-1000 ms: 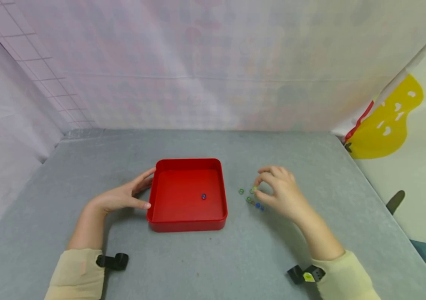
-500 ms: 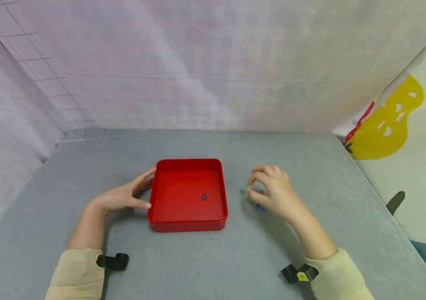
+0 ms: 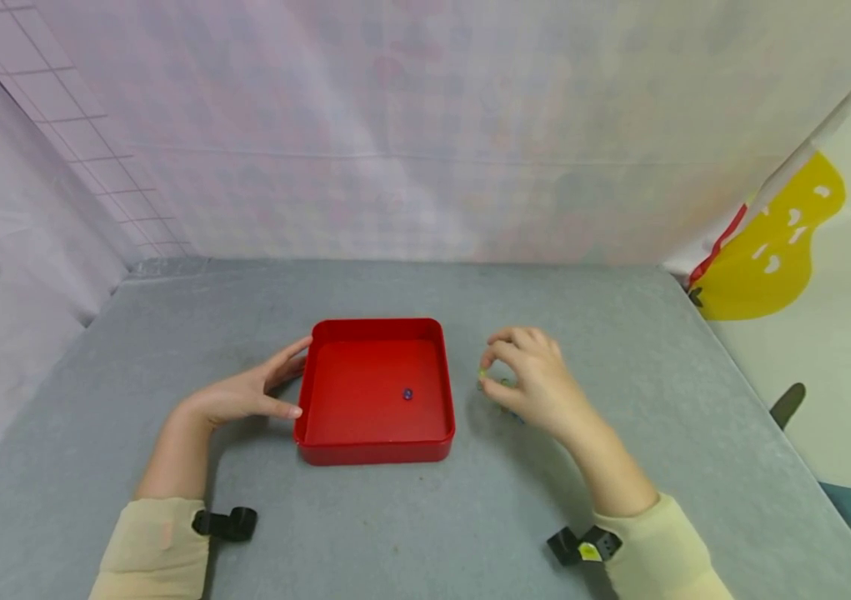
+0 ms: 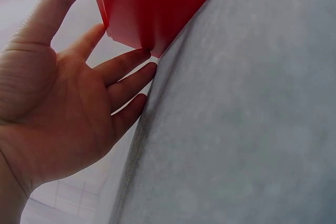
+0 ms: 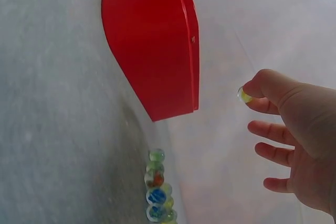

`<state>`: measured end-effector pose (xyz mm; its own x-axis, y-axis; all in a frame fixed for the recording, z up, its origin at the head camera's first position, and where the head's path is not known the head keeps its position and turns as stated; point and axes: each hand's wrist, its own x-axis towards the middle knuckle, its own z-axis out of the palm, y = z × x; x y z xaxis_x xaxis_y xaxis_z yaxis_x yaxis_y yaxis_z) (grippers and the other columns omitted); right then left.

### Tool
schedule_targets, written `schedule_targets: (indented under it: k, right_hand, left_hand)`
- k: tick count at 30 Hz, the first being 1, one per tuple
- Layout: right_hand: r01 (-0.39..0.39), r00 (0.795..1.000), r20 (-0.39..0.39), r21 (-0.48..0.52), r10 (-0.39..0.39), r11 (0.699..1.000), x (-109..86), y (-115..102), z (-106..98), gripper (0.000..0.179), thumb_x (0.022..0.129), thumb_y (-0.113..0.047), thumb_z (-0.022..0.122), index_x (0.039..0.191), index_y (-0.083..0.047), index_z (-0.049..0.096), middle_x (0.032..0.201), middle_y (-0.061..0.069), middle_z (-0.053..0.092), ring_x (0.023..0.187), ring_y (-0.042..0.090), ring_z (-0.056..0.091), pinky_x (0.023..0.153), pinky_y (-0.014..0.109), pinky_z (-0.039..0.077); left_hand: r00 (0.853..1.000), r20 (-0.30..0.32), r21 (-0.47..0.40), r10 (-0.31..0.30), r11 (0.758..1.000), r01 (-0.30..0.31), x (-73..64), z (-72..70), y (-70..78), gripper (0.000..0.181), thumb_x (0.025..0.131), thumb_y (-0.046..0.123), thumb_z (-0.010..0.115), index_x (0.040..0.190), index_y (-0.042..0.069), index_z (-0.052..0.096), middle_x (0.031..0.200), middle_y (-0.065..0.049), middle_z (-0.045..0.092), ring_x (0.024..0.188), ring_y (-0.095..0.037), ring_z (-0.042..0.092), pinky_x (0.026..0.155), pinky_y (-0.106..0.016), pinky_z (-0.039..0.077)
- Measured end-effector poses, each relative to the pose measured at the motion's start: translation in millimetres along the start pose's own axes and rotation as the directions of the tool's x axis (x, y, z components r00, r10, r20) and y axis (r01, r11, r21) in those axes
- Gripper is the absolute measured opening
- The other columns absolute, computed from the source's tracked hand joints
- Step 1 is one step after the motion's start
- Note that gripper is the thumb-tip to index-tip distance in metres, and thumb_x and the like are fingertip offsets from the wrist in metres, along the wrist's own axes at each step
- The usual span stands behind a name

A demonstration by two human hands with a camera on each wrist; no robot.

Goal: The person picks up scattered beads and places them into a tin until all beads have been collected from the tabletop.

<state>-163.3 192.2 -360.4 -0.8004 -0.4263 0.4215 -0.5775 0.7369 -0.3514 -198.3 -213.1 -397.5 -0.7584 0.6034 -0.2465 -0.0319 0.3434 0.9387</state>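
Note:
A square red tray [image 3: 372,452] sits on the grey table, with one dark blue marble [image 3: 407,394] on its floor. My left hand [image 3: 248,392] rests against the tray's left side, fingers extended and spread, thumb at the near corner; the left wrist view shows fingertips at the red wall. Between thumb and index finger, my right hand [image 3: 533,379] pinches a clear marble with yellow inside [image 5: 244,95]. That hand is to the right of the tray, raised above the table. Below it lie several glass marbles [image 5: 156,196], green, blue and reddish, partly hidden by the hand in the head view.
The grey table [image 3: 395,525] reaches back to a pale patterned curtain [image 3: 395,133]. At the right hangs a pale cloth with a yellow printed shape [image 3: 770,250]. Each sleeve cuff carries a small black wrist camera [image 3: 226,524].
My right hand has moved left toward the tray, carrying the pinched yellow marble over the other marbles. My left hand and the tray have stayed in place.

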Motion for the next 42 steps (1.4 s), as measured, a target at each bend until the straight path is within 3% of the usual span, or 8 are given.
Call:
schedule_targets:
  k: [30, 42]
  right_hand:
    - [0.042, 0.998, 0.042, 0.017, -0.042, 0.999, 15.5, -34.1, 19.8, 0.011, 0.080, -0.015, 0.073, 0.085, -0.017, 0.064, 0.109, 0.005, 0.058, 0.106, 0.024, 0.047, 0.092, 0.049, 0.034]
    - [0.035, 0.995, 0.090, 0.009, -0.035, 0.999, 15.2, -41.2, 28.7, 0.014, 0.079, -0.016, 0.076, 0.086, -0.018, 0.064, 0.113, 0.005, 0.058, 0.109, 0.022, 0.046, 0.097, 0.052, 0.032]
  left_hand:
    - [0.999, 0.018, 0.001, 0.033, 0.999, -0.033, -0.1, -2.1, -2.3, 0.097, 0.086, 0.011, 0.072, 0.155, 0.021, 0.004, 0.158, -0.018, 0.005, 0.142, -0.039, 0.003, 0.104, -0.065, 0.019]
    - [1.000, 0.015, -0.008, 0.018, 1.000, -0.017, 0.7, -2.2, -1.3, 0.097, 0.086, 0.011, 0.072, 0.155, 0.025, 0.005, 0.159, -0.014, 0.006, 0.143, -0.035, 0.004, 0.105, -0.063, 0.019]
